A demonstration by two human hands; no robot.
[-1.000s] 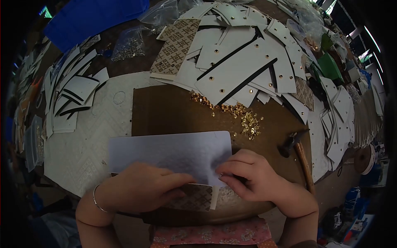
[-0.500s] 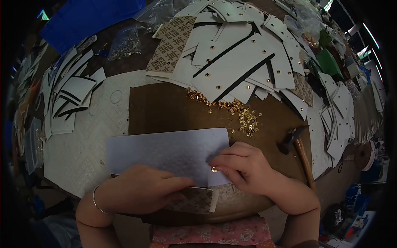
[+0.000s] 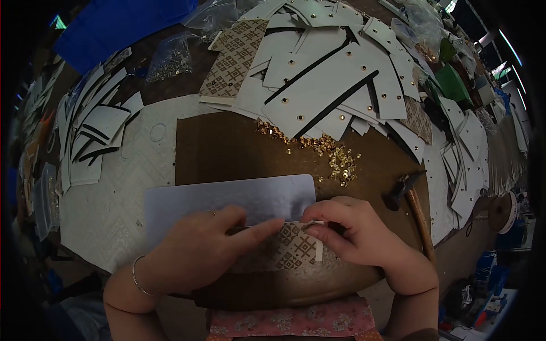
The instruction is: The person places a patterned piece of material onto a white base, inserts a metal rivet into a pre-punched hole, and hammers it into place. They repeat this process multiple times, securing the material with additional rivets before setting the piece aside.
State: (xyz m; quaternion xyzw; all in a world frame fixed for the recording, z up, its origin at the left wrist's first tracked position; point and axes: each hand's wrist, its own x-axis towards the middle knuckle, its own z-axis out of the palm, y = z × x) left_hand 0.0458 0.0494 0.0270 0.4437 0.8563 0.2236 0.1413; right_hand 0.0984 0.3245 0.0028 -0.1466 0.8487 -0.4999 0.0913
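Observation:
A white panel lies across the brown work board in front of me. Along its near side stands a patterned panel, brown diamonds on beige with a pale strip at its right end. My left hand is closed on the upper edge of the patterned panel, index finger stretched along it. At that panel's upper right corner, my right hand pinches the edge between thumb and fingers. The gold stud is hidden. Loose gold studs lie heaped beyond the white panel.
A hammer with a wooden handle rests at the board's right side. White panels with gold studs and black strips are piled at the back. More panels stack at left. A blue bin stands behind a bag of metal pieces.
The patterned panel has come up and to the right, showing more of its face. My left hand has moved up along it. The gold stud at my right fingertips has gone from sight.

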